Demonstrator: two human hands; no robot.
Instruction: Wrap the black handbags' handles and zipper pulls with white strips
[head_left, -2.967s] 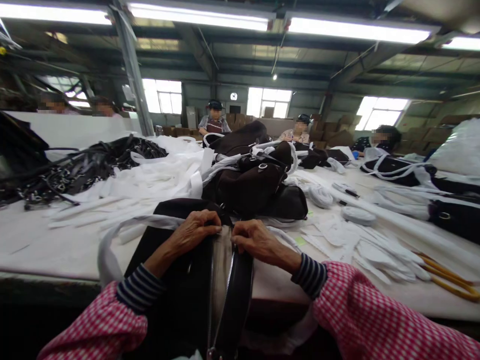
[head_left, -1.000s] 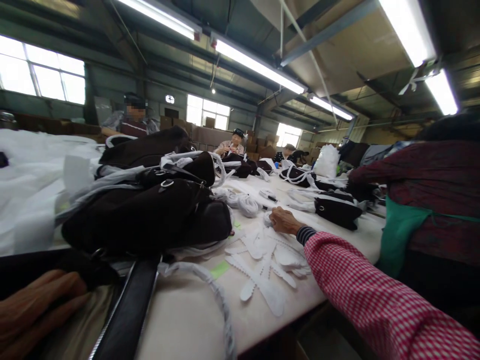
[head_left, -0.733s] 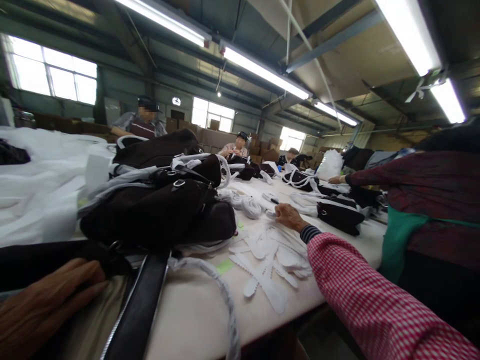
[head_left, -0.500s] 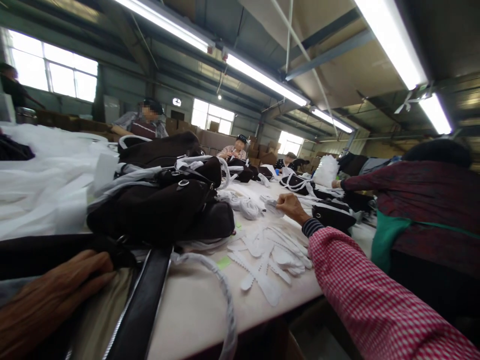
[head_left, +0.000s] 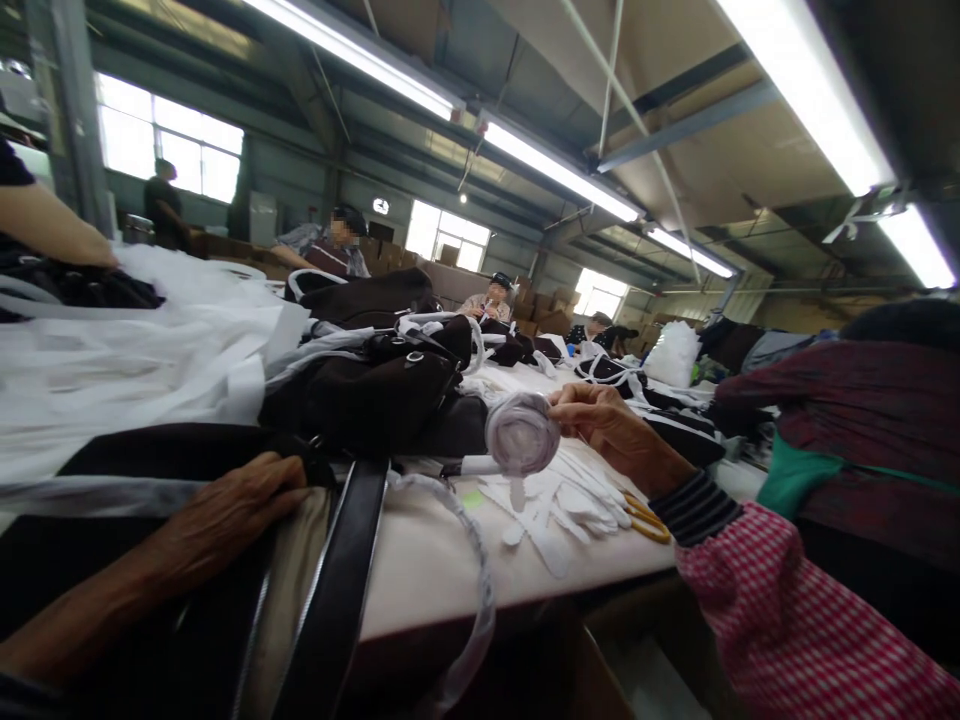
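My right hand (head_left: 611, 430) pinches a coiled strap (head_left: 523, 432), rolled into a disc and wrapped in whitish film, and holds it above the table. A short tail hangs from the coil. At lower left, my left hand (head_left: 236, 510) has its fingers curled over the edge of a black bag (head_left: 322, 600) with an open zipper and beige lining. The bag's wrapped handle (head_left: 480, 580) loops over the table's front edge. Under the coil lie white cut-out pieces (head_left: 555, 510), with yellow scissor handles (head_left: 646, 516) beside them.
More black bags (head_left: 360, 400) are piled behind the left hand. White sheet material (head_left: 150, 350) is heaped at left. A co-worker in a green apron (head_left: 799, 470) stands close at right; others work farther back. An open box (head_left: 637, 650) sits below the table edge (head_left: 525, 608).
My right hand has come back nearer, lifting the coiled strap off the table. My left hand stays on the bag. The view has shifted, and the yellow scissor handles now show.
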